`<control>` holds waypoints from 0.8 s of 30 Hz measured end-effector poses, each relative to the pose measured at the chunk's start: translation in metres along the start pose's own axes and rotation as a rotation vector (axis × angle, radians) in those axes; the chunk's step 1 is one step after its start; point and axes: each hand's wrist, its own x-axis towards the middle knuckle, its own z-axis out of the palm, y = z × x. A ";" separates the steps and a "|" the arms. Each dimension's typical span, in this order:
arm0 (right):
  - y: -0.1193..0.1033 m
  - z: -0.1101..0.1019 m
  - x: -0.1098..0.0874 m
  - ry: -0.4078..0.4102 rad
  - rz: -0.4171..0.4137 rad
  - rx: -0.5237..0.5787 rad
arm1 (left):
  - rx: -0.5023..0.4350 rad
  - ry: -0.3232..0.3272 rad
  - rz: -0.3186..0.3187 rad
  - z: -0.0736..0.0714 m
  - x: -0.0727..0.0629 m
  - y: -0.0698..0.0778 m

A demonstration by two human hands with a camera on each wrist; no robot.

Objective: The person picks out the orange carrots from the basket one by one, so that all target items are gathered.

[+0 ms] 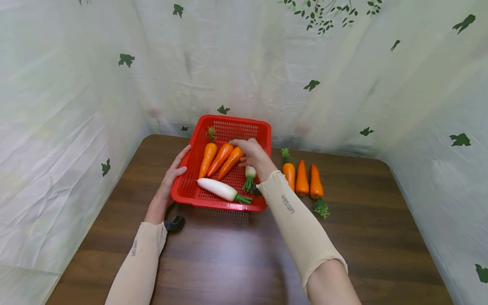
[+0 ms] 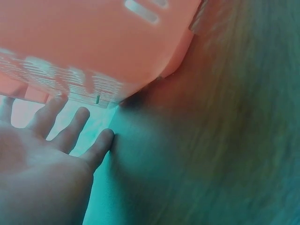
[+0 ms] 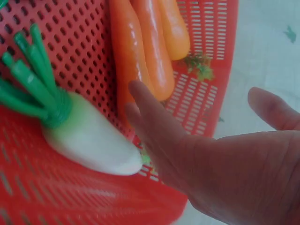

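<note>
A red slotted plastic basket [image 1: 183,200] stands on the table. My left hand [image 1: 170,180] is at its left side, thumb by the rim; in the left wrist view the fingers [image 2: 71,129] stretch out straight and spread beside the basket wall. Above the basket's right half reaches my right hand [image 1: 254,153], its fingers [image 3: 157,110] extended near the carrots and the thumb held apart, nothing between them. Inside lie three orange carrots [image 1: 219,159] side by side, a long white radish [image 1: 218,188] along the front, and a second radish [image 3: 93,138] partly hidden by the right hand in the head view.
Right of the basket, three more carrots [image 1: 302,180] lie in a row on the brown wooden table [image 1: 366,237], the nearest one partly behind the right forearm. A pale leaf-patterned curtain [image 1: 244,63] hangs behind the table and along both sides.
</note>
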 end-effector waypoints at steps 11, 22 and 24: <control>0.001 0.013 0.012 -0.024 0.056 0.083 | -0.007 0.003 -0.001 0.000 -0.001 0.004; 0.010 0.024 0.030 0.050 0.110 0.123 | -0.001 -0.009 0.014 -0.003 0.003 0.001; 0.011 0.025 0.032 0.071 0.104 0.130 | 0.001 -0.009 0.012 -0.004 0.003 -0.001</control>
